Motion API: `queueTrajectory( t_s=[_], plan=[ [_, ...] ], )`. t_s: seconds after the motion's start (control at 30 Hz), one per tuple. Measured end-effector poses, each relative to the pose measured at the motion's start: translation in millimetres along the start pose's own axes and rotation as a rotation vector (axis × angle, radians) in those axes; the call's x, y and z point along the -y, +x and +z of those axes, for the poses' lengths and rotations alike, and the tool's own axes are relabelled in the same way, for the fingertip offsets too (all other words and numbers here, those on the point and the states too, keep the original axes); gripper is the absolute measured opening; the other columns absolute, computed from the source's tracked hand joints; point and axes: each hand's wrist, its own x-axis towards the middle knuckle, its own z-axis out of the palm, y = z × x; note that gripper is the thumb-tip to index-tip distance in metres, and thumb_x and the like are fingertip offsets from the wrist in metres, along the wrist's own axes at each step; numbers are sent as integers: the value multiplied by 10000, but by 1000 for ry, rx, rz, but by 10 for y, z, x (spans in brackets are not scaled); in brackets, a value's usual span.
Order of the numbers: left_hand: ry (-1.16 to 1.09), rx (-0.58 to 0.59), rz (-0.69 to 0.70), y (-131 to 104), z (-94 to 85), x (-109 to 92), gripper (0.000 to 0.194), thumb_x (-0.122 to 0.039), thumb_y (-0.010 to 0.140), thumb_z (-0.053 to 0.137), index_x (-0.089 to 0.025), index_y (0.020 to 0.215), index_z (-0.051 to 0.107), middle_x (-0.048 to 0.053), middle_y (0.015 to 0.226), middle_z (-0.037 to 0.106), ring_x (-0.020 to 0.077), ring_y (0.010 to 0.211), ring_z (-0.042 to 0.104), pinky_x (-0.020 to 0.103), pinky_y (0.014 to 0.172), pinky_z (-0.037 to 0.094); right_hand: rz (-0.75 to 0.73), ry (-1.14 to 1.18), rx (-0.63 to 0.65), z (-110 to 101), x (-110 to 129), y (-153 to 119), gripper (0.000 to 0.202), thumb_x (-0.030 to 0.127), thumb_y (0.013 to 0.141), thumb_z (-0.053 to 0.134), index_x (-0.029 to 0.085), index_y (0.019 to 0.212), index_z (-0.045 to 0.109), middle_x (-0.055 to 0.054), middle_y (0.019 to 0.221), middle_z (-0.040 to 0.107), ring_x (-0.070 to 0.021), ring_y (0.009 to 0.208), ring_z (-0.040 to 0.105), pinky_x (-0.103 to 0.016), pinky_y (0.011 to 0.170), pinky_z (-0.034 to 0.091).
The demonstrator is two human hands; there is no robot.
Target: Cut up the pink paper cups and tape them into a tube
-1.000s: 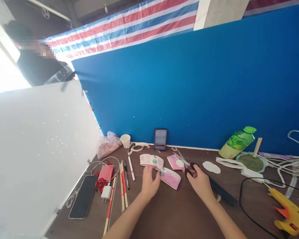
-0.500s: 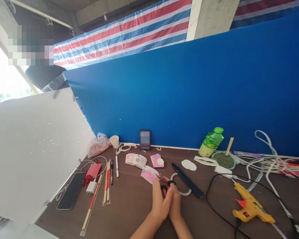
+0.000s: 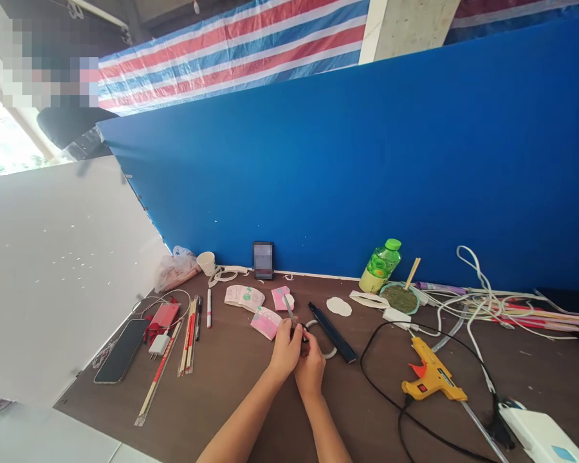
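Scissors (image 3: 288, 306) with black handles and a grey blade point away from me, with both hands closed around the handles. My left hand (image 3: 285, 350) grips them from the left, and my right hand (image 3: 311, 368) is closed against the right handle. Just beyond the hands lie a pink printed paper piece (image 3: 265, 323), a pale curved printed piece (image 3: 244, 297) and a small pink piece (image 3: 280, 297) with a white round patch. A white ring (image 3: 329, 352) lies partly behind my right hand, beside a long dark bar (image 3: 332, 333).
On the left lie a phone (image 3: 121, 350), a white charger (image 3: 159, 344), chopsticks (image 3: 187, 337) and pens. At the back stand a paper cup (image 3: 206, 262), a small screen (image 3: 263, 260) and a green bottle (image 3: 381, 266). A yellow glue gun (image 3: 431, 373) and tangled cables lie right.
The view has shifted right. The scissors' blade now shows above my hands, and the pink paper piece lies apart from them on the table.
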Motion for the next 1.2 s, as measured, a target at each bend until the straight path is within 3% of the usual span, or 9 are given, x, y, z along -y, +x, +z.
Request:
queueTrajectory(
  t_s=[0.1, 0.2, 0.3, 0.43, 0.67, 0.83, 1.03, 1.13, 1.2],
  plan=[
    [207, -117, 45, -27, -192, 49, 427, -361, 853, 446, -147, 1223, 452, 158, 1247, 494, 260, 1218, 417, 420, 1013, 328, 40, -129, -93, -34, 2, 66, 453, 533, 791, 476, 136, 936, 639, -95, 692, 703, -172, 480, 597, -267, 508, 409],
    [474, -285, 13, 15, -428, 149, 699, -398, 746, 586, -95, 1325, 336, 219, 1314, 414, 338, 1263, 353, 488, 1025, 279, 35, -184, -133, -64, 19, 123, 493, 581, 787, 458, 134, 866, 650, -52, 561, 643, -148, 435, 541, -254, 510, 391],
    [504, -232, 4, 111, -592, 284, 850, -435, 634, 687, -84, 1324, 336, 234, 1292, 437, 372, 1239, 382, 481, 1009, 300, 9, -204, -132, -60, 56, 117, 513, 605, 781, 450, 135, 835, 649, -26, 513, 595, -137, 417, 500, -250, 500, 386],
    [344, -89, 31, 215, -770, 458, 785, -378, 646, 683, -113, 1313, 364, 211, 1231, 515, 364, 1191, 446, 463, 993, 325, -110, -294, -61, -16, 111, 49, 492, 583, 810, 427, 140, 820, 641, 8, 458, 524, -133, 408, 475, -249, 492, 386],
    [165, 118, 185, 219, -1049, 655, 672, -309, 672, 668, -153, 1278, 424, 160, 1328, 414, 305, 1261, 389, 439, 1063, 297, -234, -434, 18, -2, 133, 36, 360, 482, 836, 425, 181, 834, 623, -38, 616, 648, -142, 458, 538, -248, 498, 405],
    [201, 122, 212, 182, -1029, 718, 755, -307, 607, 734, -142, 1278, 427, 179, 1341, 363, 338, 1266, 359, 474, 1057, 302, -205, -560, 96, -8, 93, 30, 241, 390, 824, 441, 215, 850, 604, -41, 807, 706, -184, 630, 642, -260, 521, 419],
    [24, 94, 214, 224, -1281, 663, 646, -233, 660, 697, -195, 1247, 431, 115, 1268, 474, 273, 1222, 433, 453, 1059, 307, -210, -665, 217, -37, 74, 19, 178, 314, 816, 456, 233, 788, 612, -34, 793, 692, -185, 631, 632, -260, 469, 388],
    [-109, 65, 181, 245, -1378, 577, 588, -231, 667, 698, -200, 1204, 461, 102, 1237, 516, 265, 1187, 475, 442, 1039, 334, -233, -563, 230, -26, 123, 20, 203, 342, 829, 458, 224, 799, 621, -57, 872, 674, -198, 706, 633, -281, 522, 443],
    [-189, 112, 186, 252, -1412, 518, 532, -245, 666, 709, -188, 1152, 500, 99, 1189, 554, 260, 1147, 510, 426, 1014, 366, -244, -384, 236, 20, 204, 29, 238, 382, 824, 495, 215, 937, 623, -84, 1008, 644, -211, 821, 629, -308, 629, 497]
  ],
)
